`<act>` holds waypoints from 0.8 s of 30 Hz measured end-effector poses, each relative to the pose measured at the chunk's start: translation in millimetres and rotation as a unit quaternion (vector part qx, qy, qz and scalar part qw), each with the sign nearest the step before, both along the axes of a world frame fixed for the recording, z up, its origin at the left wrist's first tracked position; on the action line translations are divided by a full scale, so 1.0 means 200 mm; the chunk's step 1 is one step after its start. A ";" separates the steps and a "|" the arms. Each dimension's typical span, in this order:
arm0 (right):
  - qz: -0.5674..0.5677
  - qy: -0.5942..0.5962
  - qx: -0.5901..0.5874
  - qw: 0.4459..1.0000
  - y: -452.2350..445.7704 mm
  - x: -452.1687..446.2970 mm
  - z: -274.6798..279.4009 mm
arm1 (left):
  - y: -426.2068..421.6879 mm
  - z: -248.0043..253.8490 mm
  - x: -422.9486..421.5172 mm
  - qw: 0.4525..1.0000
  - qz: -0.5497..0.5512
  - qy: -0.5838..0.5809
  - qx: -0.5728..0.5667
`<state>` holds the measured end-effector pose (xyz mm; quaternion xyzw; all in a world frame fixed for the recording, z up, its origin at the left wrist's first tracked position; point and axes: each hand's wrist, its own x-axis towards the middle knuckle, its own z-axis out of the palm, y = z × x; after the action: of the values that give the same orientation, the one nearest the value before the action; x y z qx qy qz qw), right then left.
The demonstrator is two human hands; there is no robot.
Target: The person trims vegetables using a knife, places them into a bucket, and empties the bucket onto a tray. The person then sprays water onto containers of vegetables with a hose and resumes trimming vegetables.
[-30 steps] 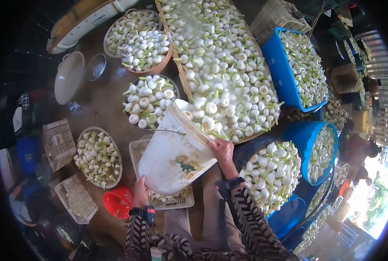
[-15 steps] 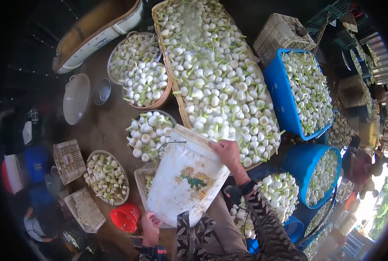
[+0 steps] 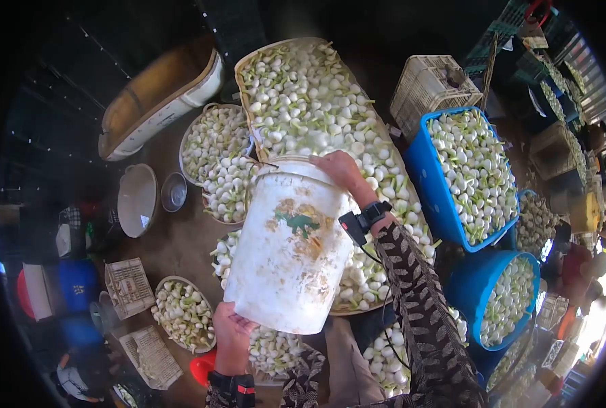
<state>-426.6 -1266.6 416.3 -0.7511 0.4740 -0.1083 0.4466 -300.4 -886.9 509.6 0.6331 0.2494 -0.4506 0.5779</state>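
Head view. White bucket (image 3: 291, 245), centre, tilted, mouth toward twelve o'clock; presumably stiff, slick if wet, weight uncertain, best held at rim and base. Right hand (image 3: 344, 173), one o'clock, clasps the rim; left hand (image 3: 233, 326), seven o'clock, curls against the base edge. Bulb-filled trough (image 3: 269, 47), twelve o'clock, partly hidden; blue crate (image 3: 427, 185), two o'clock, limits rightward clearance.
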 end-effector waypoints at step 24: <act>-0.225 -0.064 0.137 0.963 0.66 -0.71 -0.51 | 0.19 0.17 -0.19 0.989 -0.106 -0.099 -0.023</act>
<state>-568.7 -1134.0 313.9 -0.5482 0.6114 -0.1876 0.5389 -337.5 -848.7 544.1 0.6838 0.1123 -0.4498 0.5634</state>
